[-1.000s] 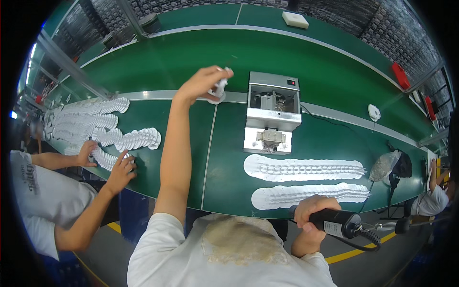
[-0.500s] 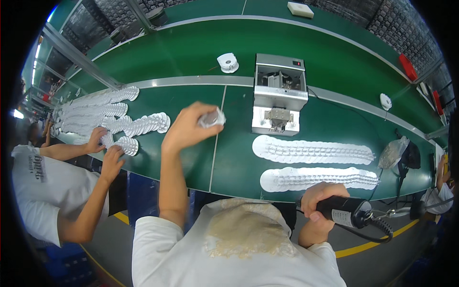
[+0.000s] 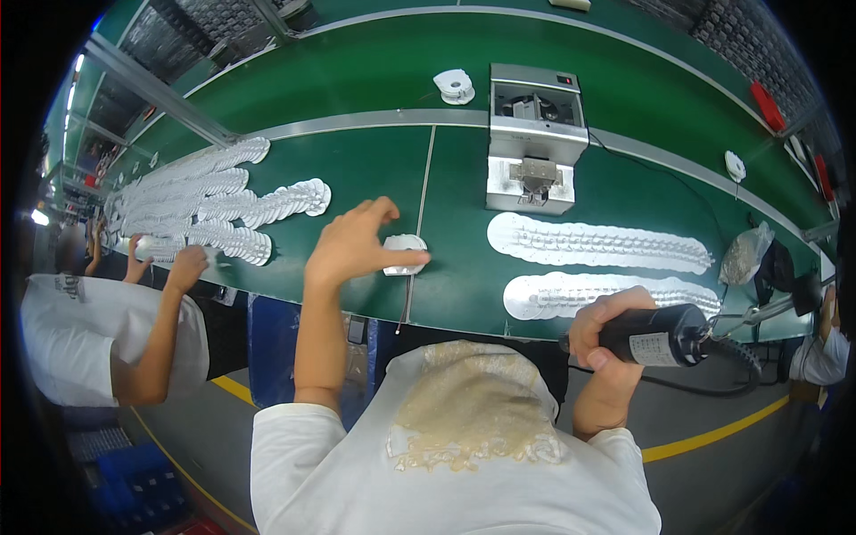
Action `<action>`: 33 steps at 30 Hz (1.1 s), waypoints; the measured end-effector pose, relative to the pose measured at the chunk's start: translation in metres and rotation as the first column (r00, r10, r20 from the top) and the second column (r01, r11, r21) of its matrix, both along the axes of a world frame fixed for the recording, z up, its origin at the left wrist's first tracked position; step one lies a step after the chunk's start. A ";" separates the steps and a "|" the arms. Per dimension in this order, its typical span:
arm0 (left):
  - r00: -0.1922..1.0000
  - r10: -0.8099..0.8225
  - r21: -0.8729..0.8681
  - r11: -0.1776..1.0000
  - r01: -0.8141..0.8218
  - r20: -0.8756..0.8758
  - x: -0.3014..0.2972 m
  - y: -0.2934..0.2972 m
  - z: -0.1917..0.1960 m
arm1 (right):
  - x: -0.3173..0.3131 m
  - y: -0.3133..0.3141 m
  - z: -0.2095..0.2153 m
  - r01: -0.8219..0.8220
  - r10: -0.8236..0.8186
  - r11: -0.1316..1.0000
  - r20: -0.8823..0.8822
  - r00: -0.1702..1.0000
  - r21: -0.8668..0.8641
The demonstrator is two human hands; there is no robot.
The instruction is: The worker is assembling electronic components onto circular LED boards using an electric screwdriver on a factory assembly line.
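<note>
1. Left hand (image 3: 348,245): changed. Half a second earlier it carried a white piece (image 3: 403,242) raised over the bench (image 3: 357,169); the fingers are now spread, with the thumb across the piece's near edge. No closed hold is seen; light contact cannot be ruled out.

2. White piece: now lies on the bench by the seam, in front of the person and to the left of the silver machine (image 3: 539,138). Judgement: setting it down appears complete or nearly so, and the bench now bears its weight.

3. Right hand (image 3: 611,334): unchanged, wrapped firmly around a black power tool (image 3: 660,336). The tool is well apart from the white piece; judgement: it is not yet in use on it.

4. Surroundings: two rows of overlapped white pieces (image 3: 597,243) lie in front of the machine, undisturbed. A similar white part (image 3: 455,86) rests behind, left of the machine.

5. Co-worker (image 3: 107,334): at far left, the hands (image 3: 188,267) have shifted along the stacked white pieces (image 3: 236,241); their exact hold cannot be told.
</note>
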State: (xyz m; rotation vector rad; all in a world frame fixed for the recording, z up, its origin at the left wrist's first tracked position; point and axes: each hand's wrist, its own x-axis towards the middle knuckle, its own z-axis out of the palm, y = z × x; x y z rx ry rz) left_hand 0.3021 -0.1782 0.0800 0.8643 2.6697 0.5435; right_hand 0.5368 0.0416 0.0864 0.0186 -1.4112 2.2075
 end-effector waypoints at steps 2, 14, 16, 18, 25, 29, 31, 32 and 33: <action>0.986 -0.163 0.116 0.979 0.166 -0.034 0.000 -0.016 -0.005 | 0.003 0.004 -0.002 -0.008 0.010 0.999 -0.051 0.999 0.045; 0.870 -0.467 0.619 0.639 0.457 -0.160 0.087 0.041 -0.068 | -0.008 0.018 0.007 0.104 -0.092 0.974 -0.067 0.994 0.203; 0.860 -0.478 0.688 0.565 0.456 -0.177 0.096 0.054 -0.076 | -0.006 0.018 0.008 0.095 -0.090 0.993 -0.069 0.994 0.070; 0.855 -0.480 0.675 0.566 0.473 -0.196 0.100 0.059 -0.081 | -0.006 0.020 0.008 0.074 -0.069 0.994 -0.067 0.995 0.081; 0.822 -0.525 0.603 0.590 0.537 -0.218 0.103 0.065 -0.083 | -0.006 0.021 0.007 0.070 -0.065 0.996 -0.080 0.995 0.062; 0.823 -0.526 0.611 0.586 0.532 -0.213 0.102 0.066 -0.081 | -0.007 0.025 0.006 0.083 -0.068 0.974 -0.081 0.994 0.212; 0.814 -0.531 0.589 0.588 0.554 -0.236 0.102 0.067 -0.079 | -0.007 0.026 0.007 0.090 -0.074 0.972 -0.084 0.994 0.216; 0.815 -0.530 0.590 0.589 0.552 -0.233 0.103 0.067 -0.078 | -0.007 0.026 0.007 0.089 -0.073 0.972 -0.081 0.994 0.216; 0.817 -0.527 0.589 0.593 0.549 -0.232 0.103 0.068 -0.077 | -0.007 0.026 0.007 0.089 -0.073 0.972 -0.080 0.994 0.218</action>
